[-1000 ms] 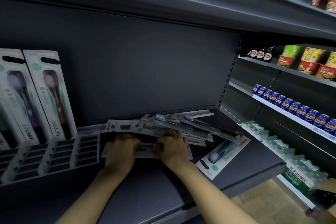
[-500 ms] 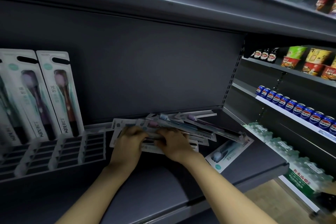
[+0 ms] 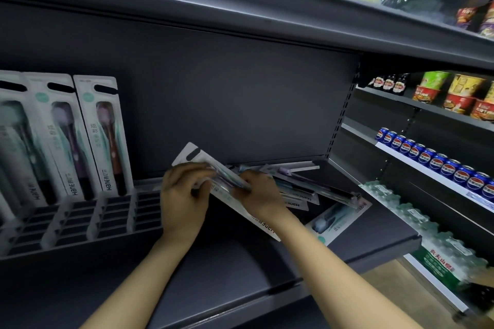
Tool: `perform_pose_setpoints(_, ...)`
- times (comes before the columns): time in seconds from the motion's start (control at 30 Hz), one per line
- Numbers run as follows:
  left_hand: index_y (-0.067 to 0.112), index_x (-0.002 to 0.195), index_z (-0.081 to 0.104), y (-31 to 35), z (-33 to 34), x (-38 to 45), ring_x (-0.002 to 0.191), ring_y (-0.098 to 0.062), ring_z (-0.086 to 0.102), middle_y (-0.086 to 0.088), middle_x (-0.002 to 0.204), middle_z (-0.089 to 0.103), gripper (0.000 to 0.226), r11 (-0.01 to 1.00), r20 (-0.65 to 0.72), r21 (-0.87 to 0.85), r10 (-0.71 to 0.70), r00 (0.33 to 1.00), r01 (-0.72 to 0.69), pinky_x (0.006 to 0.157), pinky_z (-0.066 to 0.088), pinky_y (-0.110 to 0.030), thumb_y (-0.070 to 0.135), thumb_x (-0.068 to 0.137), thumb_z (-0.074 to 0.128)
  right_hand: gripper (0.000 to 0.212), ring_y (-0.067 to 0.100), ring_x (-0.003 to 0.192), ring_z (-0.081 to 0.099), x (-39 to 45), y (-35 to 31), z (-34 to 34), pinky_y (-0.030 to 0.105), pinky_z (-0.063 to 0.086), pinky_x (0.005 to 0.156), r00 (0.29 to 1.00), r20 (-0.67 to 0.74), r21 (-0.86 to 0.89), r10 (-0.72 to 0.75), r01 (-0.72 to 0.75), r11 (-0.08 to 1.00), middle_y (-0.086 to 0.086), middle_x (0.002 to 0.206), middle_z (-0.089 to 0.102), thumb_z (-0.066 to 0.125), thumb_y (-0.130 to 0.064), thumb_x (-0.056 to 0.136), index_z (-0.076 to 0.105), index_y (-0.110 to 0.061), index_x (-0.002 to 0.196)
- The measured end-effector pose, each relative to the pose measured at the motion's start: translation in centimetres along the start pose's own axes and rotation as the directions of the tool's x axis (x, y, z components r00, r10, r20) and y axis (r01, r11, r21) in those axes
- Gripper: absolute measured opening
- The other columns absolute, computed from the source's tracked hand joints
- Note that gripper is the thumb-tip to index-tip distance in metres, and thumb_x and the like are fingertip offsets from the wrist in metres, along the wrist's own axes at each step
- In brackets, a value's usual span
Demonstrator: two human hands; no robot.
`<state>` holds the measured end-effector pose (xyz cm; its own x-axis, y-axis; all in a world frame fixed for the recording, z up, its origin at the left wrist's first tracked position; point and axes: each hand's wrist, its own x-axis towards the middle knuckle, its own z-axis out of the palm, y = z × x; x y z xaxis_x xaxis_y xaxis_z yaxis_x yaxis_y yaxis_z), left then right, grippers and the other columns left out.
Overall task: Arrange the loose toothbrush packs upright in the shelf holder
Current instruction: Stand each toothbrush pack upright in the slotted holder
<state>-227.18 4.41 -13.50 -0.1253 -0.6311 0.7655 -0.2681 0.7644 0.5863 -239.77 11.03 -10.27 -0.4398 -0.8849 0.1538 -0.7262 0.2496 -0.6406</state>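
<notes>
I see both hands closed on one toothbrush pack (image 3: 230, 192), lifted off the shelf (image 3: 240, 270) and tilted, its hang-hole end raised toward the back panel and its other end dropping toward the shelf's front edge. My left hand (image 3: 184, 195) pinches the upper part, fingers curled over the top; my right hand (image 3: 260, 193) grips the middle from the right. Behind them, near the shelf's back right corner, a loose pile of packs (image 3: 312, 189) lies flat and overlapping, with one more pack (image 3: 338, 218) just in front. At the left end, the slotted holder (image 3: 80, 224) carries upright packs (image 3: 80, 136) in its back row.
</notes>
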Motion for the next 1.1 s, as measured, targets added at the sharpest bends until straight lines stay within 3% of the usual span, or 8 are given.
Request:
perform_pose_setpoints(0.17, 0.009, 0.116, 0.056, 1.6, -1.0, -0.1, 0.109, -0.018, 0.047, -0.006, 0.114, 0.053, 0.05, 0.953, -0.033, -0.137, -0.276, 0.961, 0.269, 0.091, 0.036, -0.021, -0.003, 0.07, 0.071, 0.008, 0.014, 0.078, 0.049, -0.9, -2.0, 0.4, 0.014, 0.032, 0.049, 0.998, -0.067, 0.122, -0.016, 0.024, 0.992, -0.005, 0.075, 0.052, 0.054, -0.022, 0.088, 0.056, -0.023, 0.081)
perform_pose_setpoints(0.23, 0.012, 0.129, 0.044, 1.7, -1.5, 0.0, 0.117, -0.018, 0.045, -0.004, 0.126, 0.045, 0.064, 0.913, 0.01, -0.203, -0.359, 0.933, 0.353, 0.099, 0.039, -0.029, -0.001, 0.072, 0.071, 0.003, 0.015, 0.077, 0.05, -1.0, -2.9, 0.5, 0.019, 0.032, 0.051, 0.995, -0.098, 0.184, -0.013, 0.031, 0.982, -0.002, 0.079, 0.054, 0.055, -0.02, 0.088, 0.056, -0.02, 0.085)
perform_pose_setpoints(0.43, 0.018, 0.139, 0.032, 1.9, -3.3, -0.4, 0.125, -0.021, 0.043, -0.011, 0.138, 0.04, 0.079, 0.874, 0.168, -0.188, -0.422, 0.891, 0.449, 0.104, 0.036, -0.03, 0.004, 0.073, 0.071, 0.024, 0.004, 0.053, 0.046, -1.4, -5.4, 1.6, 0.007, 0.031, 0.039, 0.985, -0.168, 0.411, 0.035, 0.038, 0.911, -0.007, 0.059, 0.05, 0.055, -0.015, 0.086, 0.048, -0.023, 0.065)
perform_pose_setpoints(0.5, 0.019, 0.138, 0.034, 1.7, -4.0, -0.6, 0.122, -0.019, 0.046, -0.006, 0.133, 0.046, 0.077, 0.86, 0.215, -0.216, -0.42, 0.882, 0.463, 0.105, 0.038, -0.034, 0.004, 0.072, 0.071, 0.028, 0.005, 0.051, 0.044, -1.7, -6.3, 2.3, 0.007, 0.03, 0.041, 0.983, -0.179, 0.465, 0.032, 0.056, 0.884, -0.007, 0.057, 0.048, 0.055, -0.015, 0.086, 0.046, -0.025, 0.061)
perform_pose_setpoints(0.67, 0.019, 0.121, 0.048, 1.4, -6.2, -0.9, 0.088, -0.006, 0.062, 0.008, 0.095, 0.063, 0.053, 0.824, 0.355, -0.209, -0.438, 0.826, 0.527, 0.073, 0.049, -0.01, 0.004, 0.075, 0.069, 0.024, 0.008, 0.057, 0.047, -2.1, -8.7, 3.7, 0.014, 0.04, 0.052, 0.981, -0.192, 0.62, 0.001, 0.12, 0.776, -0.003, 0.063, 0.05, 0.056, -0.015, 0.089, 0.049, -0.021, 0.067)
perform_pose_setpoints(0.8, 0.023, 0.118, 0.051, 0.3, -8.3, -1.3, 0.102, -0.014, 0.063, 0.0, 0.11, 0.066, 0.043, 0.821, 0.422, -0.178, -0.435, 0.795, 0.543, 0.093, 0.05, -0.038, 0.011, 0.079, 0.066, 0.026, 0.0, 0.058, 0.051, -2.6, -10.8, 4.8, 0.003, 0.039, 0.05, 0.977, -0.206, 0.676, -0.06, 0.186, 0.713, -0.006, 0.067, 0.053, 0.056, -0.011, 0.089, 0.049, -0.024, 0.068)
perform_pose_setpoints(0.9, 0.024, 0.118, 0.054, -0.2, -10.0, -1.4, 0.103, -0.012, 0.061, 0.002, 0.111, 0.066, 0.036, 0.83, 0.423, -0.141, -0.443, 0.791, 0.54, 0.093, 0.049, -0.034, 0.016, 0.084, 0.062, 0.025, -0.01, 0.056, 0.054, -2.7, -12.2, 5.9, 0.002, 0.04, 0.052, 0.974, -0.199, 0.713, -0.104, 0.217, 0.667, -0.008, 0.071, 0.055, 0.056, -0.01, 0.09, 0.051, -0.025, 0.071)
perform_pose_setpoints(1.1, 0.021, 0.106, 0.056, -1.0, -13.4, -1.2, 0.09, -0.003, 0.059, 0.006, 0.096, 0.064, 0.019, 0.819, 0.371, -0.171, -0.461, 0.806, 0.548, 0.077, 0.045, -0.017, 0.012, 0.089, 0.053, 0.008, 0.0, 0.071, 0.055, -3.1, -14.5, 8.3, 0.003, 0.044, 0.057, 0.973, -0.193, 0.722, -0.124, 0.226, 0.653, -0.008, 0.078, 0.057, 0.057, -0.012, 0.09, 0.054, -0.019, 0.086)
